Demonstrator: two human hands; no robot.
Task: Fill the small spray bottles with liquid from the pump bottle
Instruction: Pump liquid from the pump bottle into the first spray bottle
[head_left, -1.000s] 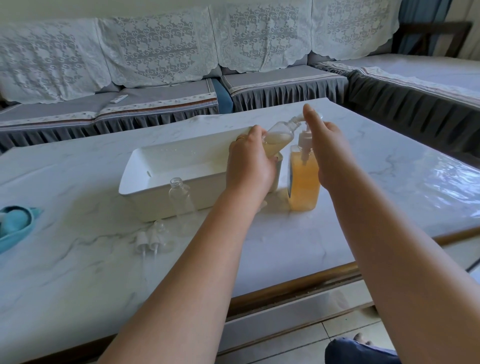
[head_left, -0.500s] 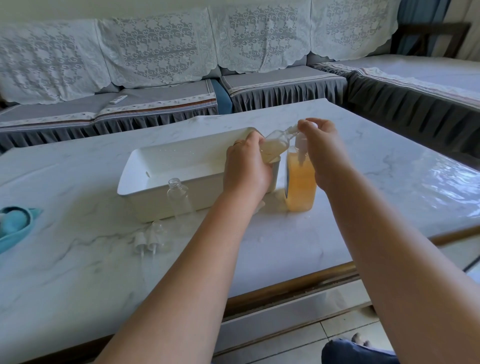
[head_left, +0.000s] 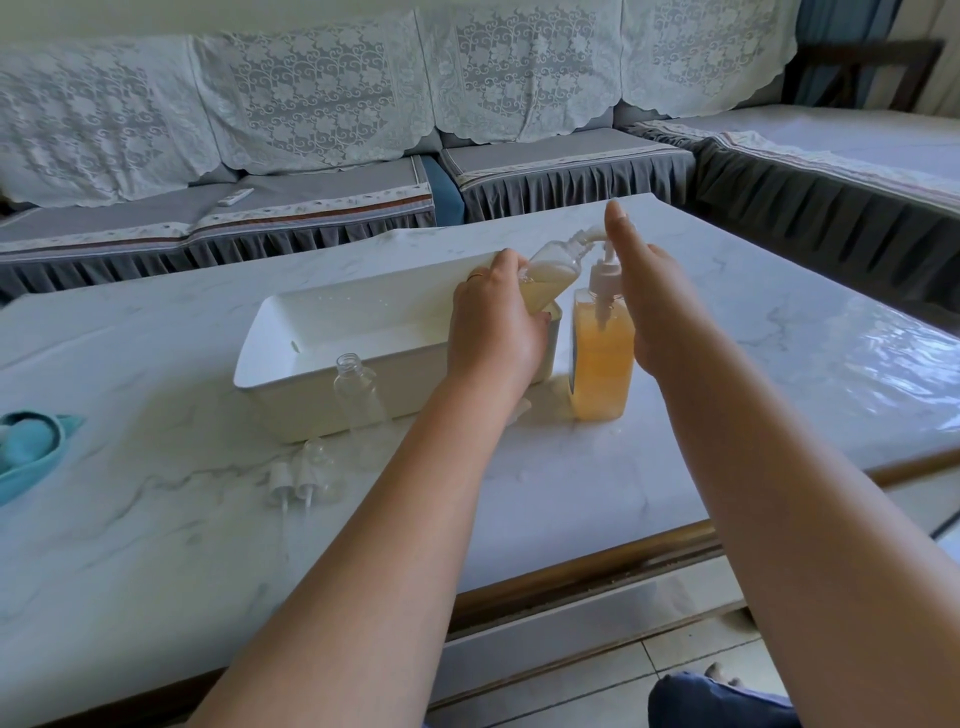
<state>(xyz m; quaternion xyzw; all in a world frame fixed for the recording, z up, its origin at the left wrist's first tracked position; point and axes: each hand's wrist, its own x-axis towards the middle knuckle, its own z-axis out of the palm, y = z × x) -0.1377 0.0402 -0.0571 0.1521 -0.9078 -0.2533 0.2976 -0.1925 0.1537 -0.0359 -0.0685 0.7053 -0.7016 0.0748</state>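
Note:
A clear pump bottle (head_left: 602, 358) of orange liquid stands on the marble table, its white pump head raised. My right hand (head_left: 654, 301) rests flat on top of the pump, fingers extended. My left hand (head_left: 493, 332) grips a small spray bottle (head_left: 553, 270), tilted with its open mouth against the pump nozzle; pale yellow foamy liquid partly fills it. A second small bottle (head_left: 358, 389), empty and uncapped, stands in front of the white tray. Two white spray caps (head_left: 293, 480) lie on the table near a clear cover.
A white rectangular tray (head_left: 280, 358) sits behind the bottles. A teal cloth (head_left: 28, 447) lies at the table's left edge. A grey sofa with lace covers wraps around the back and right; a remote (head_left: 235, 196) lies on its seat.
My right hand has lifted with the pump head after pressing it down half a second ago. The small bottle stays at the nozzle in my left hand.

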